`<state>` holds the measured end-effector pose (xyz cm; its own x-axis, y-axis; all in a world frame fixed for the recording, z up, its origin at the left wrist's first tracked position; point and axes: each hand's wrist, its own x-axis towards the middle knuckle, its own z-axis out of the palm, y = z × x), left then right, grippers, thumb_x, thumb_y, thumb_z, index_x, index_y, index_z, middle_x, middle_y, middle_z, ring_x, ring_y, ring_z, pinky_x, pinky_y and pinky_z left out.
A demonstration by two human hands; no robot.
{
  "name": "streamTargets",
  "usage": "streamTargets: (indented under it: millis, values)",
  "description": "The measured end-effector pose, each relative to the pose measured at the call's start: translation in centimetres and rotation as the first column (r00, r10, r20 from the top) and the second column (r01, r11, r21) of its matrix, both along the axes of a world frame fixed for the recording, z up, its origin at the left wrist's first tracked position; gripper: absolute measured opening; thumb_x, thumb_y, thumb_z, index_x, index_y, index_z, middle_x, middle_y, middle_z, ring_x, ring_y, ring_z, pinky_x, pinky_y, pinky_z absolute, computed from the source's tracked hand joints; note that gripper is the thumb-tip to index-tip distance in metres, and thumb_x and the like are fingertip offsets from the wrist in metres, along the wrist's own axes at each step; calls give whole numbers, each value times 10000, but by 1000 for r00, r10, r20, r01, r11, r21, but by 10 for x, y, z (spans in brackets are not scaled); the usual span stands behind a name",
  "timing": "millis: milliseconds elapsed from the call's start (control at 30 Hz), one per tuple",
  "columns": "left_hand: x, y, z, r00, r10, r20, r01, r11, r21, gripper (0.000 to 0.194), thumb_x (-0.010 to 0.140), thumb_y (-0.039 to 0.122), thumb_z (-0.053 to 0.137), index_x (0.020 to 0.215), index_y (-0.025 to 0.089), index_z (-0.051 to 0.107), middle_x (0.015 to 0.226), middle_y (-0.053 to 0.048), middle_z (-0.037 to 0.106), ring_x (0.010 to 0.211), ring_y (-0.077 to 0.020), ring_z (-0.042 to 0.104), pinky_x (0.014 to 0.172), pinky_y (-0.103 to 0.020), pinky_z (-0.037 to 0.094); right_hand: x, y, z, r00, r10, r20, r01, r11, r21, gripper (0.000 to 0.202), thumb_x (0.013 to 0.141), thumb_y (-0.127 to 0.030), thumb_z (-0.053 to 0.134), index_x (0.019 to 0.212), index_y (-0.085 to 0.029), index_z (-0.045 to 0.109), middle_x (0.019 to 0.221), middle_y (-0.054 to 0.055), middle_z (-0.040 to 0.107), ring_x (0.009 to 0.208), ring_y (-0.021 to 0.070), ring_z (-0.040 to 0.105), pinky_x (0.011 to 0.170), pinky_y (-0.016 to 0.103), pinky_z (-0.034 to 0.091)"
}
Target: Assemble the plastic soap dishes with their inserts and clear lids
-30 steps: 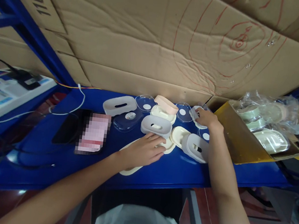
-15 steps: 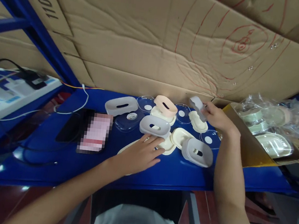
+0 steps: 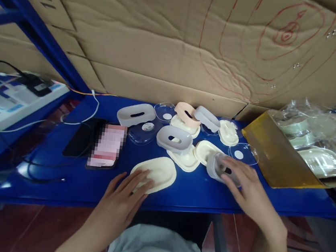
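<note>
My left hand lies with fingers spread over a cream oval soap dish tray, its fingertips on the near left part. On the right, my right hand reaches over a grey slotted soap dish body; its thumb and fingers are apart and slightly blurred. A second grey body rests partly on a cream tray. Behind them, a peach body sits on another cream piece, with a grey body tilted beside it. Another grey body stands at the back left.
Clear oval covers lie among the pieces. A phone and a dark flat object lie left, near cables and a white power strip. An open carton of bagged dishes stands right. Cardboard walls the back.
My right hand has left the grey body, which now rests beside the peach one, and has come forward to the front right grey body. My left hand has moved left and nearer, uncovering the cream tray.
</note>
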<state>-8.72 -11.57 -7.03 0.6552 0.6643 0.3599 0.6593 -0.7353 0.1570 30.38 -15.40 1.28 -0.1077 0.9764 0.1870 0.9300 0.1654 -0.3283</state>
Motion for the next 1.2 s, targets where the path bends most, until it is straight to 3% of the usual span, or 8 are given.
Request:
streamTargets:
  millis: [200,400,500,633,867,967,1067,1200]
  values:
    - [-8,-9,6,981,-188,-40,183,978,-102,561,965,-7,445,1407,282,633,1602,-73,601,1483,-270,564,1202,-539,435,-11,-78,-66,978,-204,47,195,969,150,636,1058,-336,553,1634,-549,386,1491,26,682,1319,370,675,1085,645,461]
    - [9,-4,6,983,-183,19,183,972,-144,573,951,-46,417,1372,259,657,1593,-104,600,1478,-268,567,1208,-566,451,-55,-111,-80,990,-136,40,130,983,132,795,1041,-255,537,1673,-609,209,1385,-22,744,1209,358,727,1014,639,451]
    - [18,8,0,995,-67,71,73,994,-82,482,997,3,438,1343,238,677,1575,-142,594,1467,-304,565,1187,-585,472,-67,-107,-78,994,-94,52,89,992,94,799,1046,-212,494,1686,-584,195,1425,-17,724,1254,353,704,1037,632,428]
    - [28,17,-3,993,37,112,-36,999,-14,329,1043,88,502,1270,216,702,1530,-175,598,1423,-369,564,1123,-617,493,-61,-86,-80,983,-174,50,166,976,139,770,1058,-210,467,1685,-576,210,1406,17,730,1241,364,696,1029,640,416]
    - [47,22,-2,990,68,127,-67,998,-14,227,1069,193,570,1260,232,685,1365,-128,698,1207,-315,658,974,-489,531,-63,-58,-89,938,-346,18,330,909,253,733,1065,-245,444,1704,-512,205,1623,89,549,1461,382,558,1147,693,387]
    - [57,19,-1,988,19,156,-8,998,-68,231,1073,222,589,1287,239,674,1336,-113,710,1187,-296,664,951,-452,531,-83,-59,-93,981,-190,35,176,955,237,714,1066,-284,505,1711,-451,245,1675,78,495,1544,352,475,1207,638,383]
    - [59,17,3,980,-49,192,71,992,-107,251,1099,247,561,1333,249,653,1367,-111,693,1219,-271,670,982,-431,527,-96,-61,-96,994,-33,100,7,969,248,576,1076,-306,564,1635,-379,444,1633,60,557,1526,311,496,1262,565,336]
    - [48,32,12,986,5,166,10,996,-89,298,1119,260,509,1395,264,623,1415,-111,674,1243,-269,673,1020,-436,523,-96,-60,-98,994,11,108,-39,963,268,427,1092,-275,571,1518,-291,592,1618,59,573,1528,293,473,1268,517,330]
